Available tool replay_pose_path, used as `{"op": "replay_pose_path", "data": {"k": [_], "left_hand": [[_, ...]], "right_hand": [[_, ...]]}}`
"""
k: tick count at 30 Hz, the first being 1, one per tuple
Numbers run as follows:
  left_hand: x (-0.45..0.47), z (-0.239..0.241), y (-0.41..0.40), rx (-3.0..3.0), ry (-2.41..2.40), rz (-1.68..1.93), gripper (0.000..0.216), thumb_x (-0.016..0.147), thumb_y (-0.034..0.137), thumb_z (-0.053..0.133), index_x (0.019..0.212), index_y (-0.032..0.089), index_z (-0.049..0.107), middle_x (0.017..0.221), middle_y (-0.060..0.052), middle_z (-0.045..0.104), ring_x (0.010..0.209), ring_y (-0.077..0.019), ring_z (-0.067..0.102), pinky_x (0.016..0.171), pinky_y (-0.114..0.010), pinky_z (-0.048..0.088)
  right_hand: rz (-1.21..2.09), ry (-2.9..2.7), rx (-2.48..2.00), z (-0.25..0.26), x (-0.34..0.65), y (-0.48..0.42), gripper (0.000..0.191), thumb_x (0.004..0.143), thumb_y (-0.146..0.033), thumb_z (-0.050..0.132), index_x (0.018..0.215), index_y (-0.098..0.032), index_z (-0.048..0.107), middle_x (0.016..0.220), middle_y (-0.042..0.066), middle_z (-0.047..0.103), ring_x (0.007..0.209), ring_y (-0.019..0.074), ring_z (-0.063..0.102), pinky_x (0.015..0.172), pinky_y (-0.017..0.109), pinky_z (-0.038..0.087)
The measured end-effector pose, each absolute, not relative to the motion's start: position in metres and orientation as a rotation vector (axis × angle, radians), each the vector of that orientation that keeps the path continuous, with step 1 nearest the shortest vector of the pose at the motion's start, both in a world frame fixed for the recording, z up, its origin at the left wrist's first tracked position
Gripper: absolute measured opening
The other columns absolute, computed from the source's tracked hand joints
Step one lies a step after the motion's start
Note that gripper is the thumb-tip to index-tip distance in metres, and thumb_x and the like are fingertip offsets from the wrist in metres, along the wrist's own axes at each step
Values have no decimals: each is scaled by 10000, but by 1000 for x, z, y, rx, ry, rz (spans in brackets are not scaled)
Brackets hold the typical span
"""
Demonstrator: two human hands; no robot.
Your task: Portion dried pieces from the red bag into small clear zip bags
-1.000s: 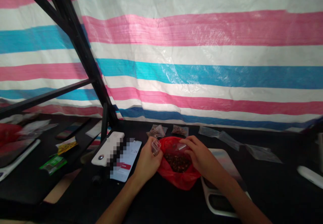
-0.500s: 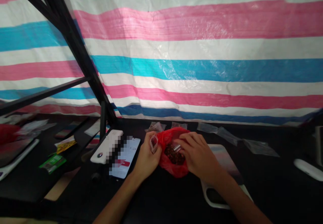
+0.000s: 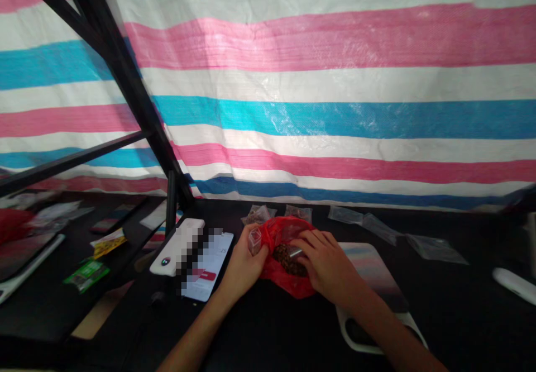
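Note:
A red plastic bag (image 3: 291,286) stands gaping between my hands, with dark brown, crumbly dried bits (image 3: 285,260) inside. My left hand (image 3: 244,265) is closed around a small clear plastic bag (image 3: 254,239), whose mouth is spread, and lies against the red bag's left edge. In the fingers of my right hand (image 3: 330,266) is a short silvery metal piece (image 3: 295,252), reaching into the red bag over the brown bits; its full shape is hidden by my fingers. Two small clear bags with brown contents, a left one (image 3: 258,214) and a right one (image 3: 298,212), lie just behind.
A white scale (image 3: 377,266) with a shiny plate lies under my right forearm. Flat clear bags (image 3: 379,228) rest toward the striped sheet. On the left are a phone (image 3: 209,271), a white device (image 3: 184,238), a green packet (image 3: 87,274) and a black metal frame (image 3: 138,104).
The silvery piece has shifted slightly right and down in the red bag with my right hand. My left hand stays on the clear bag. The view has tilted a little.

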State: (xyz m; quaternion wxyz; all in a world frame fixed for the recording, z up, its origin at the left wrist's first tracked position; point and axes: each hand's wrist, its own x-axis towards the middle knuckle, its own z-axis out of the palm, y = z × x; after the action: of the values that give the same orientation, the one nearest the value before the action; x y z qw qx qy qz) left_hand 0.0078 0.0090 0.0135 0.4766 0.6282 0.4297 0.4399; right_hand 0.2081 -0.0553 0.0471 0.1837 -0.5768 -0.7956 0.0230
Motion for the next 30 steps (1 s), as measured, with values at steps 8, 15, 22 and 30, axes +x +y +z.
{"op": "replay_pose_path", "data": {"k": [8,15,22,30], "left_hand": [[14,23,5,1261,922,1041,328,764,280,657,1060,196,544,1023,-62,735,961,-222,711,908,-366,542],[15,29,3,1137,872,985,316,740,278,685,1033,204,592,1012,-43,749,949,-202,713,875,-317,540],[15,25,5,1303,946,1080,389,695,234,714,1059,192,584,1002,-41,726,938,-218,701,885,-352,535],[10,22,6,1650,1086,1324,248,818,259,650,1050,193,594,1026,-44,674,966,-207,659,906,-350,513]], "right_hand": [[199,-2224,-1732,47,202,-55,293,886,-170,673,1177,-197,684,1137,88,706,1058,270,610,943,415,414],[263,-2172,-1799,46,199,-55,307,869,-113,628,1156,-195,696,1149,95,709,1092,280,593,962,419,378],[383,-1902,-1795,42,195,-56,282,860,-93,593,1101,-216,673,1018,68,718,989,252,618,894,378,413],[590,-1671,-1477,48,200,-53,268,916,-186,568,1167,-254,629,1093,41,708,1001,225,642,920,395,483]]}}
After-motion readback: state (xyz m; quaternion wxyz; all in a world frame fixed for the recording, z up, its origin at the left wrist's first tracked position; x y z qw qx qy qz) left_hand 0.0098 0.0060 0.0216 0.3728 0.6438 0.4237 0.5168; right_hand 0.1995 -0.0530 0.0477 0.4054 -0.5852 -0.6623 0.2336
